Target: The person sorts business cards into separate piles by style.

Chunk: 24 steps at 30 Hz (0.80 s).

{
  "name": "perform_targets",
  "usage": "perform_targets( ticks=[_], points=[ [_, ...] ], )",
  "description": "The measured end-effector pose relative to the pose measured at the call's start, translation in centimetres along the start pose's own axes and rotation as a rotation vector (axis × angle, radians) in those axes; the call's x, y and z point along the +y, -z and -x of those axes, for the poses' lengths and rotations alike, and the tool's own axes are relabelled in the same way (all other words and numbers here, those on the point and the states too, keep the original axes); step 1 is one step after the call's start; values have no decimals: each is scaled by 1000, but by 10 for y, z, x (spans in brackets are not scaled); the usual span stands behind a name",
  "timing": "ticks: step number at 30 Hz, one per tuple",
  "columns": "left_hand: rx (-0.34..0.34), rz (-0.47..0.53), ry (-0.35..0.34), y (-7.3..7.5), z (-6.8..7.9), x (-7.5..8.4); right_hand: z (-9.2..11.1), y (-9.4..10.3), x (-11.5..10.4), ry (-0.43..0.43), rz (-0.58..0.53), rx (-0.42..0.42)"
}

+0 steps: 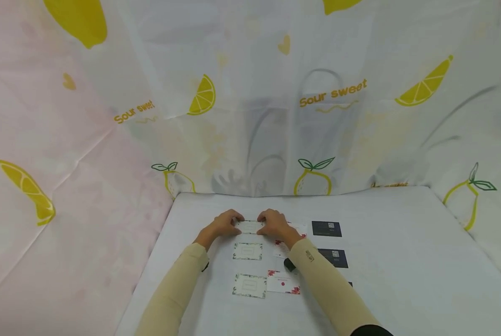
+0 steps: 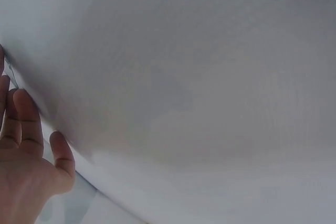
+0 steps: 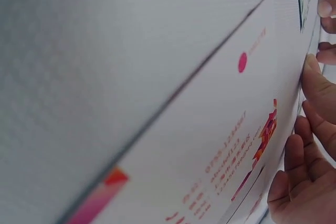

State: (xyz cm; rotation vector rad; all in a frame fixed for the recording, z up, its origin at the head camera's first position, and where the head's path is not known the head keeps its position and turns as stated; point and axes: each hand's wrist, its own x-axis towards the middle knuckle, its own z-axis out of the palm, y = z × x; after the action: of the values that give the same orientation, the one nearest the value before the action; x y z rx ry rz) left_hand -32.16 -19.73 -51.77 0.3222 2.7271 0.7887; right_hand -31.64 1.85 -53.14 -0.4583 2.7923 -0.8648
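At the far end of the left column, a white card with a green leafy border (image 1: 249,227) lies between my two hands. My left hand (image 1: 224,224) holds its left side, the index finger at the far corner and the thumb at the near one. My right hand (image 1: 277,225) holds the right side in the same way, its forearm reaching over other cards. In the right wrist view the right hand's fingers (image 3: 295,153) are bent beside a white card with red print (image 3: 236,114). The left wrist view shows the left hand (image 2: 29,161) at the frame's edge, thumb apart from the fingers.
Two more leafy-bordered cards (image 1: 247,251) (image 1: 249,285) line up nearer me. Right of them runs a column of white cards with red corners (image 1: 283,282), partly under my right sleeve, then dark cards (image 1: 327,228). A lemon-print curtain (image 1: 250,140) stands behind the white table (image 1: 401,261).
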Motion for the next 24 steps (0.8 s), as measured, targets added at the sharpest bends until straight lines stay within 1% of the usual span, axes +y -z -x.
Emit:
perform_targets(
  ticks=[8,16,21,24],
  points=[
    [3,0,-6,-2,0,-3,1,0,-2,-39,-21,-6],
    [1,23,3,-1,-1,-3,2,2,-6,-66,-41,-10],
    [7,17,4,-2,1,-3,1,0,-4,-49,-13,-10],
    [15,15,4,-2,1,-1,0,0,-2,-25,31,-1]
  ],
)
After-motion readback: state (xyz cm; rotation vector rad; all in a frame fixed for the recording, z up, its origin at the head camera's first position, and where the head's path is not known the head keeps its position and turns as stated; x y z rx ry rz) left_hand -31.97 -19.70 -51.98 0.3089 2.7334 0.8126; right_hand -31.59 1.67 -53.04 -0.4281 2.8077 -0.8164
